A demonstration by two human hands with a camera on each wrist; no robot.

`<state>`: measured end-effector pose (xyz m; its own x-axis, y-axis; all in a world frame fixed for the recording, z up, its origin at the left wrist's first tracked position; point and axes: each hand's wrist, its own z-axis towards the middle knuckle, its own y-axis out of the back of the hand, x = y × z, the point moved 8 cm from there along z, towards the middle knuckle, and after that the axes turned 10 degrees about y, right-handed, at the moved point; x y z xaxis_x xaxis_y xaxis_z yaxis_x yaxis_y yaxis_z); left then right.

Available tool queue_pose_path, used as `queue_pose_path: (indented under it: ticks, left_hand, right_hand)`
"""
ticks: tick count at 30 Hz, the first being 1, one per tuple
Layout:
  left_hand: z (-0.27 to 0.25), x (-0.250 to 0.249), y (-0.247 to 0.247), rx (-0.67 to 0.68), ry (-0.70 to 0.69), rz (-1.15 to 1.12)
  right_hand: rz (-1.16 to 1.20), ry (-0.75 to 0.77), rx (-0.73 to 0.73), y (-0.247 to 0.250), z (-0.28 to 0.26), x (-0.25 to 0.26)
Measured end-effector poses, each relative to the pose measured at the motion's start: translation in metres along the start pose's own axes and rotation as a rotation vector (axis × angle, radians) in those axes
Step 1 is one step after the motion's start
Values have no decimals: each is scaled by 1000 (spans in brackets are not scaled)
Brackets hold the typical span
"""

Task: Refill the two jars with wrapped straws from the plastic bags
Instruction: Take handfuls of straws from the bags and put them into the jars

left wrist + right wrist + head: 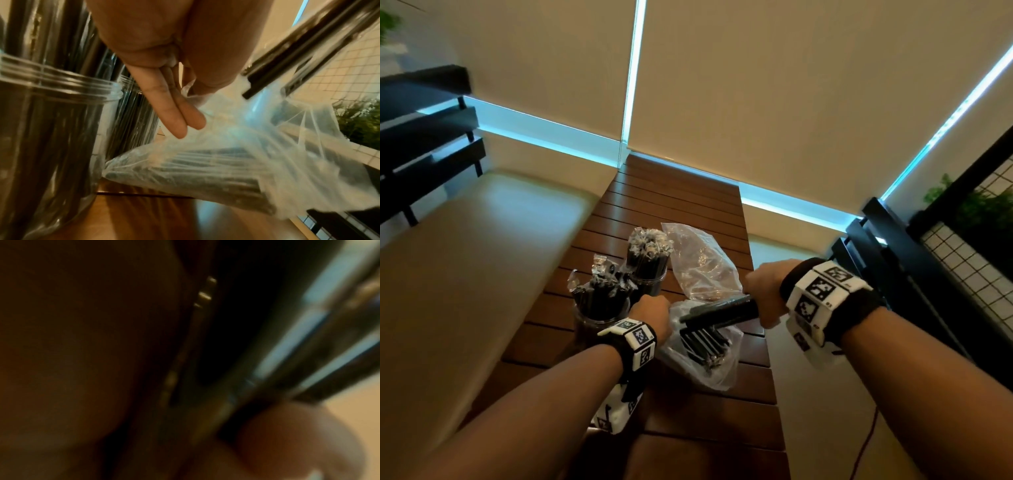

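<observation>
Slatted wooden table [681, 202], two jars [599, 318] at left edge, both packed with straws. Right hand [763, 291] clenched round straw bundle [722, 310], half out of bag [702, 359]. Left hand [652, 313] probably pinching bag mouth. Next: lift bundle clear, drop in near jar.

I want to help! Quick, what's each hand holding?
Left hand: pinching the plastic bag.
Right hand: gripping a bundle of straws.

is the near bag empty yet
Not empty: black wrapped straws still lie inside the near bag, while the right hand grips a pulled-out bundle.
</observation>
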<state>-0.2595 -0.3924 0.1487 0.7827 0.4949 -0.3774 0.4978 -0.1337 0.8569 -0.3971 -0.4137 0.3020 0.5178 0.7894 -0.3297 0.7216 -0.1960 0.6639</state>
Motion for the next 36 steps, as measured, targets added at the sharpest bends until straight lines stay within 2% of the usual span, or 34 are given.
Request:
queue_pose_path:
  ticks: [4,6,9,12,15,19,22,25,28,30,33,36]
  left_hand:
    - [-3,9,-5,46,11,64]
    - [-7,13,-7,102,-7,26]
    - [-19,5,1,136,-114,-56]
    - [-31,-3,40,39,-210,-356]
    - [-39,11,91,-100,-198,-773]
    - [-52,33,146,-71,-231,-1263]
    - [-61,46,182,-117,-247,-1475]
    - [-71,51,204,-324,-237,-1359]
    - [-91,42,218,-545,-360,-1111]
    - [-101,43,226,-641,-397,-1019]
    - [-108,52,241,-738,-413,-940]
    - [-111,49,253,-749,-470,-808]
  right_hand:
    - [104,31,-86,18,-10,-11]
    - [238,61,-224,23,-7,-14]
    - [564,87,-487,24,5,-14]
    - [744,83,-678,18,23,2]
    - [848,70,-838,16,38,19]
    - [986,170,-954,32,40,50]
    - [1022,256,-998,47,47,77]
    - [1052,248,-999,56,57,97]
    - [1109,250,-1014,63,62,104]
    - [1143,271,-1022,66,62,105]
    - [1148,277,-1023,68,62,107]
    - [1122,289,-1060,70,59,110]
